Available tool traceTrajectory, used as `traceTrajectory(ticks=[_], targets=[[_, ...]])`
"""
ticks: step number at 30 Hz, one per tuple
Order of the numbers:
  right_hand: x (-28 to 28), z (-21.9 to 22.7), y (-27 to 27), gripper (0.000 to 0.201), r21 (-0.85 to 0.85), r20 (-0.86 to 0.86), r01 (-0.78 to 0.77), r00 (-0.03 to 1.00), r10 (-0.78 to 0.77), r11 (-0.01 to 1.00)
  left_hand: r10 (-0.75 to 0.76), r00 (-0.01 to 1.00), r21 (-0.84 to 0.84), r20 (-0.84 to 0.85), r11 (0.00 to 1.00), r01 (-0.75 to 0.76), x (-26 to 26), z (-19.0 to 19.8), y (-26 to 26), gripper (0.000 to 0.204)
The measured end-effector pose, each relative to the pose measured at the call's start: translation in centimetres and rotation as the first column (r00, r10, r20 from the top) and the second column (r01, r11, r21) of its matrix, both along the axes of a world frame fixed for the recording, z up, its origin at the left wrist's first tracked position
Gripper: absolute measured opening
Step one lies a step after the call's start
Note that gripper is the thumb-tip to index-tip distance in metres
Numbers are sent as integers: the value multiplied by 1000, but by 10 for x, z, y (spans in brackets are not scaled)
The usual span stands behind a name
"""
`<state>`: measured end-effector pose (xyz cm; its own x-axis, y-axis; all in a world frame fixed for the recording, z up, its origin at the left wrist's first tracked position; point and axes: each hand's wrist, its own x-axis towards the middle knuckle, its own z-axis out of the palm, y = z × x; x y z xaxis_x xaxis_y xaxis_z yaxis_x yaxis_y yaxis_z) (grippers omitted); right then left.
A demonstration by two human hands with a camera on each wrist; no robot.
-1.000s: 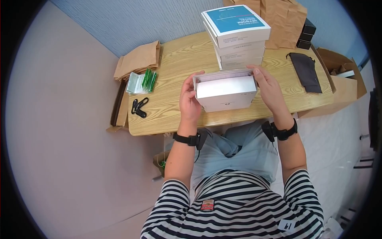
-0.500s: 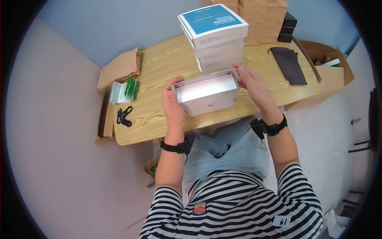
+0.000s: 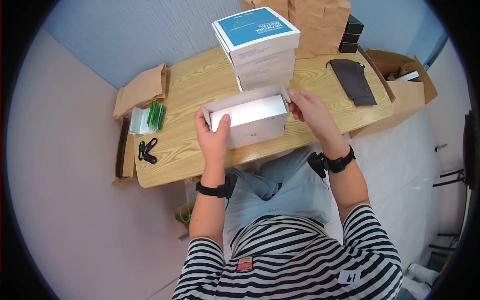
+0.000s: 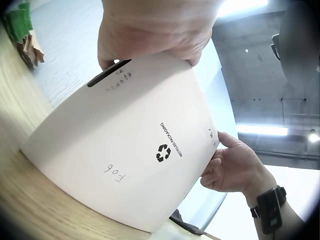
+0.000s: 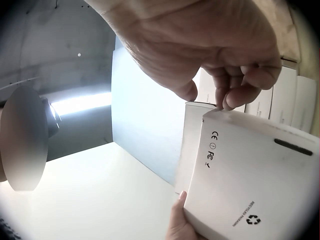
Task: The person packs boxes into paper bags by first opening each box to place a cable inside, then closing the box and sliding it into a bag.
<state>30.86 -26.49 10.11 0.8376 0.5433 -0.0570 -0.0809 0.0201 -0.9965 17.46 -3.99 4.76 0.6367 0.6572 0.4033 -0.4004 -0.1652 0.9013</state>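
A white cardboard box stands on edge near the table's front, its top side unfolded. Inside it shows a smooth white surface, just below the raised back panel. My left hand grips the left end, thumb over the top edge and fingers round the outside. At the right end, my right hand pinches a small side flap at the corner between thumb and fingertips. A recycling mark and handwritten characters are on the box's near face.
Behind the box rises a stack of white boxes, the top one blue-lidded. At left lie paper bags, green-and-clear packets and black clips. A dark pouch, brown bags and small black boxes are at right.
The head view has swung, shifting everything leftward. My left thumb has come over the box's top edge. My right fingers have curled in at the right corner, and the back panel shows more.
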Motion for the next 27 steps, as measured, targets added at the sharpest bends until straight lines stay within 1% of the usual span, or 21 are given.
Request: traceTrajectory(ticks=[1,3,4,6,10,13,15,19,21,22,24,27], targets=[[1,0,0,39,-1,-1,-1,1000,1,1000,17,1000,3,-25,1000,-17,0,1,-1,55],[4,0,0,39,8,-53,-18,998,18,1000,22,1000,6,-10,1000,-22,0,0,-2,56],[4,1,0,39,8,-53,-17,998,17,1000,27,1000,8,4,1000,-27,0,-1,-2,56],[1,7,0,40,21,-94,-22,995,24,1000,31,1000,16,-7,999,-30,0,0,-3,56],[4,11,-2,41,2,-96,-76,993,76,997,28,999,21,-17,999,-28,-1,5,-5,56],[1,16,0,37,-16,-79,-110,991,109,994,46,998,26,-49,999,-45,-2,6,-6,56],[1,16,2,37,-100,52,-33,998,38,994,54,997,37,-60,998,-52,-4,5,-6,55],[0,11,2,33,-86,79,-31,996,38,996,71,994,47,-79,997,-68,-4,5,-6,53],[-7,11,5,37,24,267,3,964,-10,1000,66,995,44,-75,997,-63,-3,6,-6,52],[-6,10,5,37,24,268,2,963,-8,1000,59,995,46,-75,997,-55,-2,6,-5,52],[-1,6,5,41,-19,301,-89,949,90,996,45,996,38,-73,998,-43,-3,7,-5,51],[1,1,3,40,-38,285,-91,953,98,995,32,997,40,-74,999,-29,-2,8,-6,51]])
